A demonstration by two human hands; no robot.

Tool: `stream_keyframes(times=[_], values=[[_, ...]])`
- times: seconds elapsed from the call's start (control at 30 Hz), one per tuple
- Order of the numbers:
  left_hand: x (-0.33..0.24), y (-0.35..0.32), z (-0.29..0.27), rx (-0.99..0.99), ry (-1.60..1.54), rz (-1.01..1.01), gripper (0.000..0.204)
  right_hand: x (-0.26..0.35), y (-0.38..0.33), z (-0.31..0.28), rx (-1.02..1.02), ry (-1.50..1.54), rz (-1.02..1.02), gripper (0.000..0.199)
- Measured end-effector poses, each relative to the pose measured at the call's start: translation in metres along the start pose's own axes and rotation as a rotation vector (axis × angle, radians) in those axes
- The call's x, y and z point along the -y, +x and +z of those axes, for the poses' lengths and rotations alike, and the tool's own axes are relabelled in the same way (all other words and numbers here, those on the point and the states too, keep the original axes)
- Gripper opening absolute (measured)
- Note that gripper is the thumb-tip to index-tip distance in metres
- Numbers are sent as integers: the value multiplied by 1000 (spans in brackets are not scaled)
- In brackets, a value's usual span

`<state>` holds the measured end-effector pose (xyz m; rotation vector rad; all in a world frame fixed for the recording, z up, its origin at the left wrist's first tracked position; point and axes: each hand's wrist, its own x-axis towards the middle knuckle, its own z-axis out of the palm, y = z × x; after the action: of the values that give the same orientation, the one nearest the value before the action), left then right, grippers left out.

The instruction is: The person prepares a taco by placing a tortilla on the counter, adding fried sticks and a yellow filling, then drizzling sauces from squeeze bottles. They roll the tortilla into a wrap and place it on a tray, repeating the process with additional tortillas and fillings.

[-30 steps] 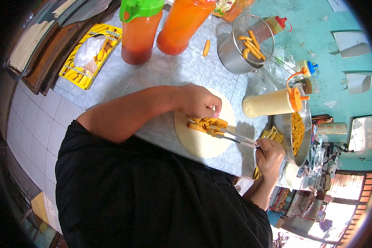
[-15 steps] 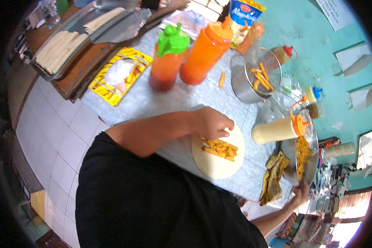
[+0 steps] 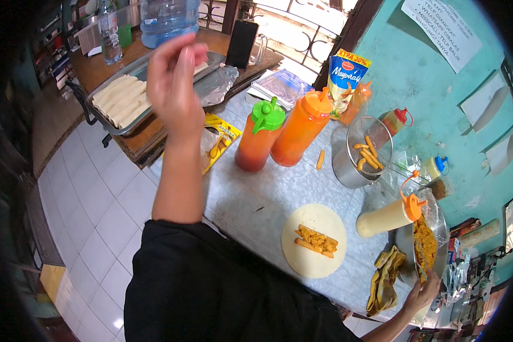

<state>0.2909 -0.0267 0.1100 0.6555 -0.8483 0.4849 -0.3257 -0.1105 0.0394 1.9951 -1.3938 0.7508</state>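
My left hand [image 3: 178, 85] is raised above the left side of the table with its fingers stretched out, nothing in them. Behind it shows a metal tray [image 3: 132, 129] of pale rolled wraps [image 3: 119, 100]. At the right, my right hand [image 3: 425, 290] is closed at the near rim of a metal bowl [image 3: 406, 251] of orange-brown shredded filling [image 3: 424, 242]. What its fingers grip is too small to make out. A round flat wrap [image 3: 313, 267] lies on the table, carrying fried sticks topped with filling [image 3: 317, 241]. Neither hand touches it.
Two sauce bottles, one green-capped [image 3: 255, 151] and one orange-capped [image 3: 300, 128], stand mid-table. Beyond are a strainer of fried sticks [image 3: 370, 154] over a metal pot [image 3: 347, 172] and a mayonnaise pouch [image 3: 345, 77]. A cream sauce bottle [image 3: 385, 219] and a stained cloth [image 3: 385, 280] lie near the bowl.
My left hand has left the wrap and risen to the far left. The right hand stays by the bowl's rim. The view has shifted, showing more of the far table and window.
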Motion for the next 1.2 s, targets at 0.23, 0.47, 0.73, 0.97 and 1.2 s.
stream_keyframes(times=[0.23, 0.47, 0.73, 0.97, 1.2], values=[[175, 56, 0, 254, 960, -57, 66, 100, -38, 18, 230, 575, -154, 21], [258, 45, 19, 500, 1298, -340, 104, 144, -58, 19, 257, 637, -234, 25], [302, 40, 30, 411, 1324, -271, 111, 149, -47, 16, 390, 628, -129, 27], [291, 40, 40, 365, 1297, -254, 104, 152, -45, 17, 340, 564, -243, 25], [286, 46, 35, 377, 1357, -297, 105, 152, -45, 19, 399, 603, -166, 27]])
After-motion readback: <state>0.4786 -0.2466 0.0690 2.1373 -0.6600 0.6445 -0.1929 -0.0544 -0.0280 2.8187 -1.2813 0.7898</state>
